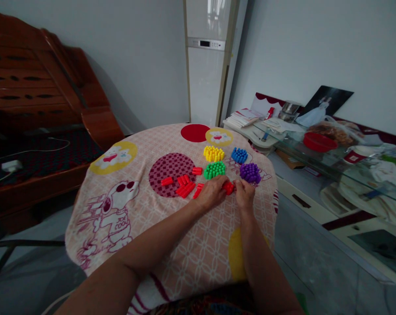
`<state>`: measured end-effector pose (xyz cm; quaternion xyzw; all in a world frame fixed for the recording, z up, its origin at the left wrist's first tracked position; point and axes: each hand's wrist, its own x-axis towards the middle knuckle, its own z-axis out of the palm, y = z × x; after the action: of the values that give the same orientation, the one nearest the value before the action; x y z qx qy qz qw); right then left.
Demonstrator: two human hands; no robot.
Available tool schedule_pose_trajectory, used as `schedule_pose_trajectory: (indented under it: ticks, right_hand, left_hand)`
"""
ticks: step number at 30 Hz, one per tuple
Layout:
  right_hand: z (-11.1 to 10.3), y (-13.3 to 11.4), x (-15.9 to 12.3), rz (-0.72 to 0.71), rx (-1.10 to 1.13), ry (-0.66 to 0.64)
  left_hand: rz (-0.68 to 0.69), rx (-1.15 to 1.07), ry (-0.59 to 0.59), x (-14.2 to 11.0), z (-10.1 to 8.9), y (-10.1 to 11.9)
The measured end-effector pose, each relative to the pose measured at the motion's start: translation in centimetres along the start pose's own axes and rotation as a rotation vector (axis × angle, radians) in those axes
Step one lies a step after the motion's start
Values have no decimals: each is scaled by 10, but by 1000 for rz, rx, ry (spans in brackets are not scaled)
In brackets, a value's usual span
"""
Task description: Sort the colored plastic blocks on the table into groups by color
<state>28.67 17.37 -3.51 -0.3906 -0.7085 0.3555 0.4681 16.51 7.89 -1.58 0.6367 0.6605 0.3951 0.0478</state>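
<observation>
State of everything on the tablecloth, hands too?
Yellow pegs: standing, bunched
Green pegs: standing, bunched
Blue pegs: standing, bunched
Purple pegs: standing, bunched
Loose red pegs: lying, scattered
Red bunch: between the hands, partly hidden
Left hand: curled at red bunch, grip unclear
Right hand: curled at red bunch, grip unclear

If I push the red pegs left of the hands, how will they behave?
The red pegs lie sideways and look rounded, so they may roll. They look small and slim, so probably light. The cloth beneath looks soft, which might damp rolling.
</observation>
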Motion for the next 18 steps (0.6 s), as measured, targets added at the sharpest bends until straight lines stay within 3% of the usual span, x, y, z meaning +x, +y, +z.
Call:
schedule_pose_trajectory:
  ticks: [5,9,14,18]
  right_hand:
    - [2,7,0,20,27,-23]
    - [4,13,0,50,62,-24]
    - [5,13,1,79,87,-32]
    - [5,11,1,97,84,-33]
  left_hand:
    - [-21,19,35,-3,-5,5]
    - [-80,81,58,0,-44,-5]
    - [-333,414,-167,2,-114,-43]
    - [-446,587,-322,-8,-136,-63]
